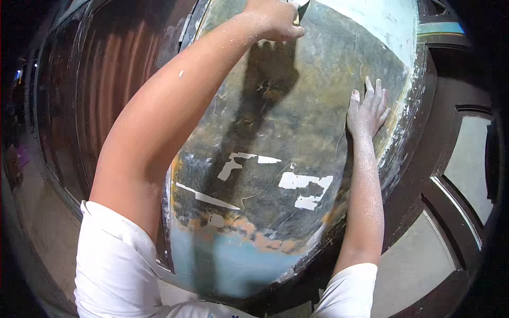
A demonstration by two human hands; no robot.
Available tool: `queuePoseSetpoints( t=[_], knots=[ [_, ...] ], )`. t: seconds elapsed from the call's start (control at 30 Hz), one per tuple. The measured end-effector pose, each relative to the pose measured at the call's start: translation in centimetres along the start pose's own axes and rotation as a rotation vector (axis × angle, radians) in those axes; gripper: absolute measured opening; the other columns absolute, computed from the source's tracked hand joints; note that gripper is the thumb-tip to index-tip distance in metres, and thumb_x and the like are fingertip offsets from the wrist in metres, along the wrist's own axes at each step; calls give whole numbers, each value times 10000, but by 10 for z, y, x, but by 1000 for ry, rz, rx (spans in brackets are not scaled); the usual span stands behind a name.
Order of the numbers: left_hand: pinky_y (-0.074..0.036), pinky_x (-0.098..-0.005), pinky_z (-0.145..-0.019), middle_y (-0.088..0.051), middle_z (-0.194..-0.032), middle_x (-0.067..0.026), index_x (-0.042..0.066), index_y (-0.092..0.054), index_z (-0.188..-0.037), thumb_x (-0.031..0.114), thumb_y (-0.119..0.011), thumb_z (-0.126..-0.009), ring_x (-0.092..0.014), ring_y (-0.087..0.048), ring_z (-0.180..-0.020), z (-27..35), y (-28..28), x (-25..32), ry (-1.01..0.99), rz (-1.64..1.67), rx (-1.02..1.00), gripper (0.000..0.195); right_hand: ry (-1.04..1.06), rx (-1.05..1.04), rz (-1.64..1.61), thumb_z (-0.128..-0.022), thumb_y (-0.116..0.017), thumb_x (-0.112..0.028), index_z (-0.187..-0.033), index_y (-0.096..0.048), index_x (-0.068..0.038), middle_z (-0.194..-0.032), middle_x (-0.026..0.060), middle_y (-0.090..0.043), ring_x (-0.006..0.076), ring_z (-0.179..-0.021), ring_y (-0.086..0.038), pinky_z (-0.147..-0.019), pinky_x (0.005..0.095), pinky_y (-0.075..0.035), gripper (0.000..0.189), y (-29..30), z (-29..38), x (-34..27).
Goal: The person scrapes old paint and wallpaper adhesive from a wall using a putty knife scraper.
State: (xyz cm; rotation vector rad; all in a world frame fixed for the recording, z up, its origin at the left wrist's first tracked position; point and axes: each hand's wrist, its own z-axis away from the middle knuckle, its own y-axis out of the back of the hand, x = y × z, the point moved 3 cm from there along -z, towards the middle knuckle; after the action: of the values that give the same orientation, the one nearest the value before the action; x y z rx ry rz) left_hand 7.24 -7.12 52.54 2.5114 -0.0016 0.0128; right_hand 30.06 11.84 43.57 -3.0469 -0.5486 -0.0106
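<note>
A large worn painted surface spreads before me, mottled grey-brown in the middle. White coating covers its top right, and light blue paint shows along the bottom. Jagged white patches dot the lower half. At the top edge, my left hand is closed around what looks like a scraper, with a yellowish handle and a dark blade partly cut off by the frame. My right hand, dusted white, lies against the surface near its right side, fingers spread and holding nothing. White flecks speckle my left arm.
Dark wooden framing with pale panels stands to the right. Brown, vertically ridged material fills the left side, next to a dark frame. A tan floor area shows at lower left. My left arm casts a long shadow across the surface.
</note>
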Motion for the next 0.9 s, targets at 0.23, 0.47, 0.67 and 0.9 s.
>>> queuePoseSetpoints(
  t=[0.23,0.47,0.67,0.9],
  knots=[
    [-555,-323,-601,-686,-682,-65,42,-660,-837,303,-543,-810,-187,-682,-609,20,10,-26,-17,-179,188,287,-9,5,11,-941,-431,-369,-1428,-289,-249,-1516,44,-197,260,-1409,-150,-1106,581,-94,521,-1,2,-2],
    [-554,-342,-600,-682,-674,-73,44,-662,-847,292,-548,-792,-191,-667,-573,21,8,-31,-24,9,72,279,-18,11,43,-930,-451,-355,-1421,-306,-246,-1513,34,-210,254,-1403,-172,-1107,573,-109,524,0,3,2],
    [-548,-387,-660,-687,-758,-129,39,-567,-1128,326,-570,-770,-267,-675,-662,11,9,-42,-1,34,59,459,-17,17,23,-926,-458,-357,-1423,-300,-253,-1513,36,-210,254,-1403,-172,-1107,572,-112,531,-1,2,-2],
    [-531,-408,-703,-677,-830,-178,20,-597,-1008,333,-575,-761,-313,-667,-747,19,12,-63,-96,-182,253,399,-16,11,11,-933,-449,-353,-1424,-289,-252,-1514,42,-207,253,-1403,-169,-1102,584,-111,526,-2,2,-5]
  ],
)
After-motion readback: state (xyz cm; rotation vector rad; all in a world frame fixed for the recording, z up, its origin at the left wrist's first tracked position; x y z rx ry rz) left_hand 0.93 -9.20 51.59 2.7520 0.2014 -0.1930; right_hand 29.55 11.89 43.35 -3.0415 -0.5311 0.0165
